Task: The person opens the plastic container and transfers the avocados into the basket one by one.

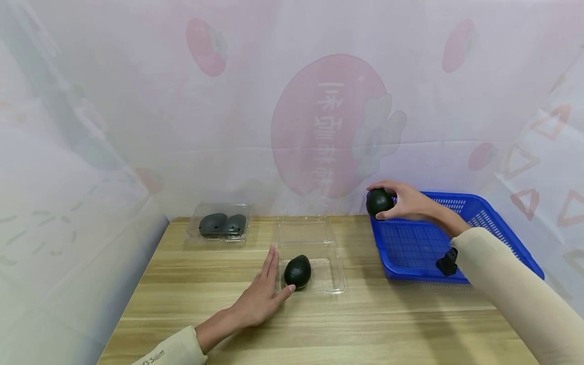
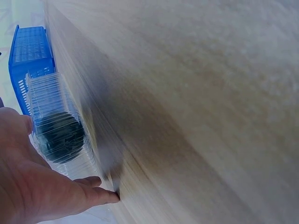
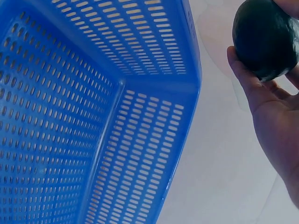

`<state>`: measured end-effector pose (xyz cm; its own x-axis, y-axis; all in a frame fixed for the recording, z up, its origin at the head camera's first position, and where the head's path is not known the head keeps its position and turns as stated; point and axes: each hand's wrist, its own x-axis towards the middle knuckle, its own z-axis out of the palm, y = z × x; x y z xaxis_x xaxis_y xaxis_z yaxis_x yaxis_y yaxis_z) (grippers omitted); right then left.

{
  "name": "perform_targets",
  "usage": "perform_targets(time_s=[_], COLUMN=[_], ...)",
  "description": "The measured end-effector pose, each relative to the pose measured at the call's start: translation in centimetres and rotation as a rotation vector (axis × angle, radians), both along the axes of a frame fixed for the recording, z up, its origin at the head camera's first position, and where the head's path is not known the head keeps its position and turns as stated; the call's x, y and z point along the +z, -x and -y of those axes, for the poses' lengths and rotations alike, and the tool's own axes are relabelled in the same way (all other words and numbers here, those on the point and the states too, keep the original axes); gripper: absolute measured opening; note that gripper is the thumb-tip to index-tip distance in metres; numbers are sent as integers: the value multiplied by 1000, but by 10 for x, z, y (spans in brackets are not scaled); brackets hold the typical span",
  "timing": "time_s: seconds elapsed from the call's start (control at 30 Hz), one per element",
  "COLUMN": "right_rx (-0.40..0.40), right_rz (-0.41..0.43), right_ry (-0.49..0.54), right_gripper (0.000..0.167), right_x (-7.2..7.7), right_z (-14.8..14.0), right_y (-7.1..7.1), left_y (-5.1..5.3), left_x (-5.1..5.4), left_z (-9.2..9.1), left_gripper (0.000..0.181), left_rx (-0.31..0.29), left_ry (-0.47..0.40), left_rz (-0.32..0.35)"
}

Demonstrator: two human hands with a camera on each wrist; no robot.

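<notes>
My right hand (image 1: 408,203) grips a dark green avocado (image 1: 379,203) above the far left rim of the blue basket (image 1: 410,248). In the right wrist view, thumb and fingers wrap the avocado (image 3: 264,39) from both sides. A clear plastic clamshell box (image 1: 337,274) stands with its lid laid back, and one avocado (image 1: 298,271) sits in its left part. With fingers straight, my left hand (image 1: 260,299) rests along the box's left side, its thumb at the near edge. The left wrist view shows the avocado (image 2: 60,136) through the clear wall.
A closed clear box (image 1: 244,207) holding two avocados (image 1: 213,224) stands at the back left of the wooden table (image 1: 182,284). A printed cloth (image 1: 228,126) hangs behind and at both sides. The basket takes up the table's right side.
</notes>
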<state>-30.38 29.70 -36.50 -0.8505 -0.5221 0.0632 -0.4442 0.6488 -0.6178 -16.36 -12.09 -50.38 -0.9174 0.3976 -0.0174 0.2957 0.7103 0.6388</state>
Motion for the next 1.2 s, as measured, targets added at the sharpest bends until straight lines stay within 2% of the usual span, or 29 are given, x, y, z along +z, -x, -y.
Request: perform_targets(time_s=[0.73,1.0,1.2], right_rx=[-15,-33,-18], right_rz=[49,47,63], right_ry=[-19,-51,-71], right_gripper=[75,74,74], right_x=[-3,-10,-18], right_z=[-23,-31,-37], right_y=[9,14,18], left_y=[1,1,0], left_x=[-3,-3,-4], left_z=[1,2,2], left_gripper=[97,97,97], left_rx=[10,6,5], left_ry=[1,1,0], left_rz=[2,5,11])
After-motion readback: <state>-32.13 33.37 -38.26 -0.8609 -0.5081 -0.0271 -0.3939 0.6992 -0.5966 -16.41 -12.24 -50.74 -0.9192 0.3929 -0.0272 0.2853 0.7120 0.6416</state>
